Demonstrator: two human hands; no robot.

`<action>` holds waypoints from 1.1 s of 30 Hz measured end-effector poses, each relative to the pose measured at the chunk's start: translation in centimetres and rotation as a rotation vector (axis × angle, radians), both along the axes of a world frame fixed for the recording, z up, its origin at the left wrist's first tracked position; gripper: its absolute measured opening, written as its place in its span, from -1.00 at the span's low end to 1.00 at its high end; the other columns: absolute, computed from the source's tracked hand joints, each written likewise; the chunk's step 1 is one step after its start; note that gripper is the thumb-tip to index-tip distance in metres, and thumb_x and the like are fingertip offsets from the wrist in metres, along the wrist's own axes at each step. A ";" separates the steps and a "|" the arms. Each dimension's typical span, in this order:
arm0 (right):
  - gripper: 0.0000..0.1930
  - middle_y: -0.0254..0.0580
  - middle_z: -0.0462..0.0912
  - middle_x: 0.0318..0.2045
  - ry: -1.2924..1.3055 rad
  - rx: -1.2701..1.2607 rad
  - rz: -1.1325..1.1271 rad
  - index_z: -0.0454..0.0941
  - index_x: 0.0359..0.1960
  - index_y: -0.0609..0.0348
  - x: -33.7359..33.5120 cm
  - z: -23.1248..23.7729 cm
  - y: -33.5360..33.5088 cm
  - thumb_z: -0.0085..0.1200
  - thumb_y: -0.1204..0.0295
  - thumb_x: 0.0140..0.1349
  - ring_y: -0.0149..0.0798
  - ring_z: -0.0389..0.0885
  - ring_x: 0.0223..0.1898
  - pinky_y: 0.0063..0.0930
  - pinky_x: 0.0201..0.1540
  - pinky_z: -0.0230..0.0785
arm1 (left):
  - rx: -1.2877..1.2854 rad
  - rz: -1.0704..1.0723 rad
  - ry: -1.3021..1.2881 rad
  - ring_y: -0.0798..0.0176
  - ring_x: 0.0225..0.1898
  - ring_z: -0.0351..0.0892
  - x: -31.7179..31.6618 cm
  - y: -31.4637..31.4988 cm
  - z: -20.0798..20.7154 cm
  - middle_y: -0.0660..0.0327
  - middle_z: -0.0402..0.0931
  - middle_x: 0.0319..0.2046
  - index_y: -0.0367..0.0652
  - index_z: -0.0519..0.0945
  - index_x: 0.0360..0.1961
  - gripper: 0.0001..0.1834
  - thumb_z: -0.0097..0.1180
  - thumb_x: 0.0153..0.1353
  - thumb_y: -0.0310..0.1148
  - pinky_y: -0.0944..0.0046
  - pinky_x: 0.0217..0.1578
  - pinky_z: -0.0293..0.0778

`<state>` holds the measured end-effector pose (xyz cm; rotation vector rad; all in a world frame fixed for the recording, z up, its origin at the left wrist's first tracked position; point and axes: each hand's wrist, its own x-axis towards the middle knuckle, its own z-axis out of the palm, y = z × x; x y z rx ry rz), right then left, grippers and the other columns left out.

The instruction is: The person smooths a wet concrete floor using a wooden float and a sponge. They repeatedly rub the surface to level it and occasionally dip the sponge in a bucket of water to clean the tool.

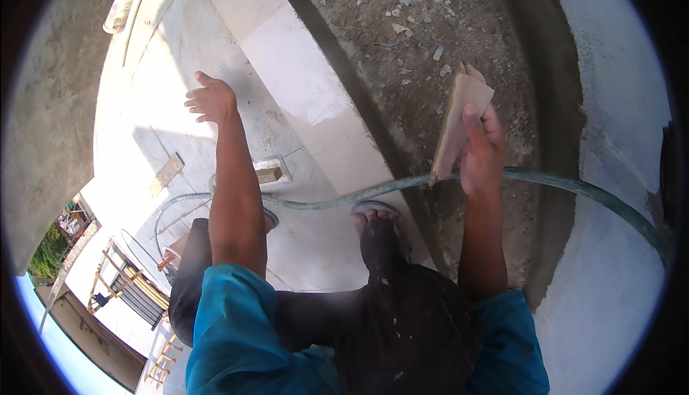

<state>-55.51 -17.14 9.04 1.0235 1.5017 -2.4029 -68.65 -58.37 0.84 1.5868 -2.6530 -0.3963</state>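
Observation:
My right hand (482,152) grips broken pieces of tile (459,118), pale pinkish-beige with rough edges, thumb across the front. They are held over the strip of bare soil (416,21) on the right. My left hand (213,99) reaches out over the sunlit paved floor (194,43), its fingers spread and nothing in them. Between my arms runs a low ledge faced with beige tiles (301,93), bordering the soil. Below my left hand, a small rectangular tray or box (273,172) rests on the floor, partly hidden by my forearm.
A green hose (596,192) crosses the ledge and soil, passing near my sandalled foot (378,212). A loose tile strip (166,174) lies at left, and a bucket (120,10) stands far left. A pale wall (617,100) bounds the right side; wooden frames (129,284) are lower left.

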 end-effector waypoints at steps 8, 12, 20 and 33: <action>-0.53 -0.29 0.59 0.04 -0.028 0.002 -0.019 0.38 0.29 0.25 -0.3 -1.6 -0.2 0.09 0.28 0.45 -0.45 0.54 0.04 -0.47 0.10 0.36 | 0.032 -1.557 0.018 -0.21 0.56 -0.30 8.6 14.2 2.7 -0.18 -0.23 0.53 -0.41 -0.10 0.50 -0.16 -0.37 0.51 0.10 -0.20 0.49 -0.31; -0.52 -0.30 0.59 0.04 -0.040 -0.015 -0.018 0.37 0.30 0.25 -0.4 -2.0 -0.4 0.09 0.29 0.45 -0.45 0.54 0.03 -0.49 0.10 0.36 | 0.016 -1.749 -0.075 -0.14 0.56 -0.25 5.6 13.1 1.7 -0.10 -0.16 0.53 -0.37 -0.05 0.50 -0.17 -0.32 0.49 0.11 -0.15 0.50 -0.25; -0.55 -0.26 0.60 0.03 -0.049 0.040 -0.011 0.41 0.26 0.26 -0.8 -1.4 -1.7 0.07 0.28 0.45 -0.45 0.54 0.01 -0.50 0.11 0.37 | -0.126 -0.702 -0.010 -0.14 0.57 -0.28 -6.5 0.8 -2.4 -0.14 -0.17 0.54 -0.37 -0.03 0.50 -0.16 -0.46 0.51 0.16 -0.19 0.50 -0.35; -0.51 0.02 0.61 0.05 -0.114 0.255 0.297 0.39 0.23 0.32 -5.4 -9.5 -5.5 0.06 0.29 0.35 -0.14 0.58 0.07 -0.28 0.18 0.36 | -0.061 -1.240 0.060 -0.13 0.57 -0.32 -2.5 12.0 -1.2 -0.12 -0.21 0.54 -0.38 -0.06 0.50 -0.23 -0.42 0.54 0.05 -0.15 0.50 -0.35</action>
